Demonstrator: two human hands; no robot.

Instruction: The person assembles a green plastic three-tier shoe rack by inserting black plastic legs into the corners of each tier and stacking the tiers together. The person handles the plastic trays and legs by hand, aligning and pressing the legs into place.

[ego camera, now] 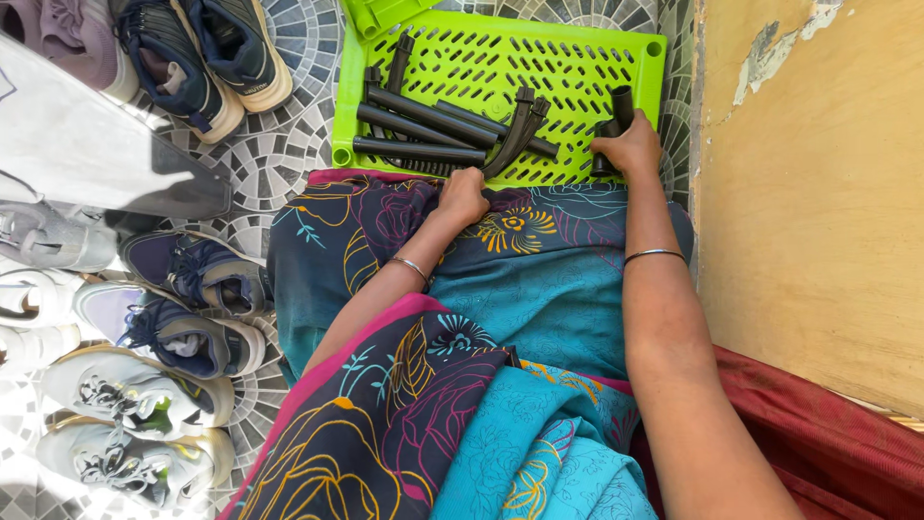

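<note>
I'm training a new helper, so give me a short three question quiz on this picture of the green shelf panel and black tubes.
1. True or false: the right hand is closed on a black connector piece.
2. What do the black tubes lie on?
3. Where are the shoes: A left, B right?

Key: 1 true. 2 the green slotted panel. 3 A.

One green slatted panel (pixel 577 58) carries about seven black tubes (pixel 423 123). Beside it on the tiles lie roughly ten shoes (pixel 183 337). Two bangles (pixel 653 254) show, one on each wrist
</note>
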